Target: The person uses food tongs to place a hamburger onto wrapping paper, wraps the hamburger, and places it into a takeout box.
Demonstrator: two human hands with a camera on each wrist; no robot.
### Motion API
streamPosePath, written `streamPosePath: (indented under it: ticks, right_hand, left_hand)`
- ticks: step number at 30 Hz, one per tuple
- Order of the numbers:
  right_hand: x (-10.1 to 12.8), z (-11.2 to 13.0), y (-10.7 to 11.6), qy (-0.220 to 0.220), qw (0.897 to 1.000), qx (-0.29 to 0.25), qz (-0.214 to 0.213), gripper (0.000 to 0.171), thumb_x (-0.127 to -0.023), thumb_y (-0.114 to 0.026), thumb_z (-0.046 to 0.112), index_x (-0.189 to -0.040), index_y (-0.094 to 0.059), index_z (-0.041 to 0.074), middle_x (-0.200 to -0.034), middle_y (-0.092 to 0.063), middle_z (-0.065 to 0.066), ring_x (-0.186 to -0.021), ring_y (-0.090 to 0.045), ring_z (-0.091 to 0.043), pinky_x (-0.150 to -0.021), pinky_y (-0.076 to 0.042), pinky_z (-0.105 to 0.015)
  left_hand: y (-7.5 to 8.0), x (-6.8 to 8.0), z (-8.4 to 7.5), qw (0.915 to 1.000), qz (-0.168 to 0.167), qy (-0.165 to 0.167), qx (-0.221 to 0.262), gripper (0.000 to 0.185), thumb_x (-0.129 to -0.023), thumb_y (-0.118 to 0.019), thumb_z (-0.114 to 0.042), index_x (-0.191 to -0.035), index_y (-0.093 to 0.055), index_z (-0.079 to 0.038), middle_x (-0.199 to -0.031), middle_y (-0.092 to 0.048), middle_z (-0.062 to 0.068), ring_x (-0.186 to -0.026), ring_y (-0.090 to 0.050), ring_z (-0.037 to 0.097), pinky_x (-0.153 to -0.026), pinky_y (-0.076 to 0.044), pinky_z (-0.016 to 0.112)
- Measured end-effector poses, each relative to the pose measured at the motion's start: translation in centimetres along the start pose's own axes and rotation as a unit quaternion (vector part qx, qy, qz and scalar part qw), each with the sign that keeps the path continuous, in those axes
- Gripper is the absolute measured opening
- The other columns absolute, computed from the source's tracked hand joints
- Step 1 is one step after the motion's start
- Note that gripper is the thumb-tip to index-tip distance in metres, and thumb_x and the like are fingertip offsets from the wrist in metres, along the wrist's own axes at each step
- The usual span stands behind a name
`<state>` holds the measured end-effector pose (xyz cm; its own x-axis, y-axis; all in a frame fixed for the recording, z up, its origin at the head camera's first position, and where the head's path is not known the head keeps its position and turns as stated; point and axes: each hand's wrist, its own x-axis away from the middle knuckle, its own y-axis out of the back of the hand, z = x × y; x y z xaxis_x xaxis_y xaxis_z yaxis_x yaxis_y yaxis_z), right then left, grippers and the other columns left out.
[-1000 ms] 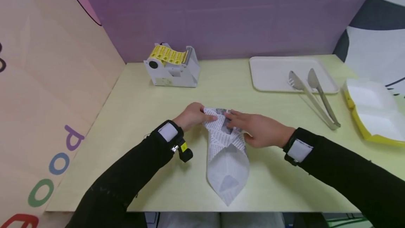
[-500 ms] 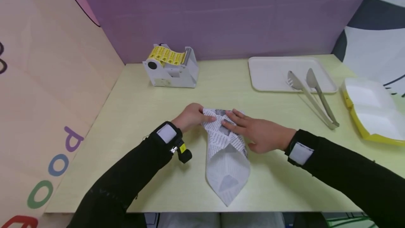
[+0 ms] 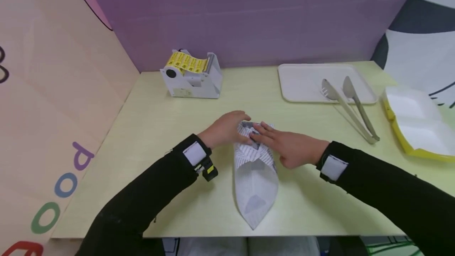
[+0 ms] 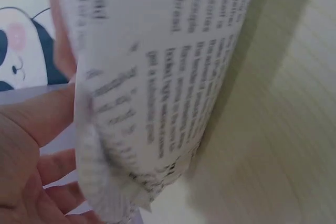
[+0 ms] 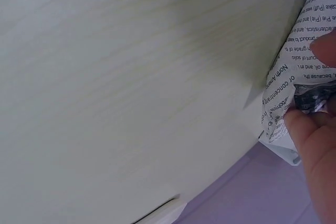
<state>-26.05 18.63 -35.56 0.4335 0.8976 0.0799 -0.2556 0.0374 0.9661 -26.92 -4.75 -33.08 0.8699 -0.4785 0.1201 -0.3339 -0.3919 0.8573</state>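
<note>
Near the middle of the table [image 3: 160, 106], toward the front edge: paper-wrapped parcel [image 3: 255, 177], newsprint pattern, cone-shaped, point toward the person, folded end away.

Left hand [image 3: 227, 129]: laid over the far left of the folded end, fingers curled onto the paper, pressing and gripping the flap. Right hand [image 3: 289, 145]: fingers fairly straight, pressed flat on top of the folds, just beside the left fingertips. Close views: printed wrap [image 4: 157, 77] bulging against the left palm; right fingers [image 5: 310, 129] bearing on the crumpled edge of the print [image 5: 294, 51].

Risks, as judged:
- Folds likely to spring open if either hand lifts; nothing seen fastening them.
- Thin paper liable to tear or crease badly under hard pressing at the bunched corner.
- Point of the cone close to the front edge; a push toward the person could slide it off.
- Contents hidden; cannot tell whether anything could slip out.

Surroundings:
- Label dispenser [image 3: 192, 75], yellow roll, far left by the purple wall; well apart from both hands, path to it unobstructed.
- White tray [image 3: 302, 86], far right, with metal tongs [image 3: 350, 106] lying half on it, handles off its near rim.
- White clamshell box [image 3: 416, 123] with yellow edge, open, at the right border.
- Printed panel along the left side.

Nothing lying between hands and parcel.
</note>
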Motion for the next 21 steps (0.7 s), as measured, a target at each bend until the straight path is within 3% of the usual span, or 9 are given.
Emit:
streamPosePath:
  ticks: [3, 6, 11, 16, 21]
  right_hand:
    - [0.1, 0.0, -0.1, 0.010, 1.000, 0.003, -0.011, 0.087, -0.069, -0.041, -0.019, -0.152, -0.024, -0.001, -0.159, -0.012, -0.024, -0.144, -0.014, -0.043, -0.090, -0.048, -0.038]
    - [0.2, 0.0, 0.0, 0.012, 1.000, 0.004, -0.019, 0.087, -0.069, -0.042, -0.018, -0.152, -0.024, 0.000, -0.159, -0.012, -0.024, -0.144, -0.014, -0.043, -0.092, -0.047, -0.040]
    - [0.3, 0.0, 0.0, -0.007, 1.000, -0.001, -0.017, 0.081, -0.078, -0.052, -0.010, -0.153, -0.025, 0.005, -0.160, -0.012, -0.018, -0.145, -0.013, -0.040, -0.088, -0.048, -0.037]
    - [0.7, 1.6, 1.2, 0.017, 0.993, 0.099, -0.055, 0.069, -0.085, -0.070, 0.009, -0.147, -0.040, 0.003, -0.152, -0.035, -0.021, -0.140, -0.030, -0.041, -0.094, -0.049, -0.043]
    - [1.2, 5.7, 1.7, 0.115, 0.971, 0.188, -0.097, 0.055, -0.080, -0.080, 0.029, -0.126, -0.060, 0.006, -0.129, -0.060, -0.011, -0.120, -0.054, -0.028, -0.099, -0.046, -0.043]
  left_hand:
    - [-0.6, -0.5, -0.5, 0.9994, 0.025, -0.021, -0.015, 0.078, -0.084, -0.077, -0.034, -0.145, -0.042, -0.002, -0.151, -0.040, 0.014, -0.140, -0.034, 0.027, -0.114, -0.028, 0.038]
    - [-0.8, -0.7, -0.8, 0.9989, 0.031, -0.027, -0.023, 0.080, -0.085, -0.075, -0.037, -0.147, -0.039, -0.003, -0.150, -0.042, 0.011, -0.138, -0.038, 0.024, -0.113, -0.032, 0.037]
    - [-1.1, -0.8, -0.8, 0.9981, 0.030, -0.013, -0.053, 0.080, -0.085, -0.073, -0.043, -0.148, -0.039, -0.008, -0.148, -0.045, 0.007, -0.135, -0.042, 0.025, -0.107, -0.034, 0.056]
    - [-1.2, -0.9, -0.7, 0.9973, 0.036, -0.008, -0.063, 0.070, -0.084, -0.075, -0.042, -0.143, -0.049, -0.016, -0.142, -0.053, 0.002, -0.129, -0.048, 0.023, -0.103, -0.033, 0.061]
    - [-1.1, -1.1, -0.8, 0.9959, 0.027, -0.002, -0.086, 0.060, -0.083, -0.076, -0.041, -0.137, -0.056, -0.021, -0.141, -0.053, -0.002, -0.128, -0.050, 0.024, -0.104, -0.031, 0.062]
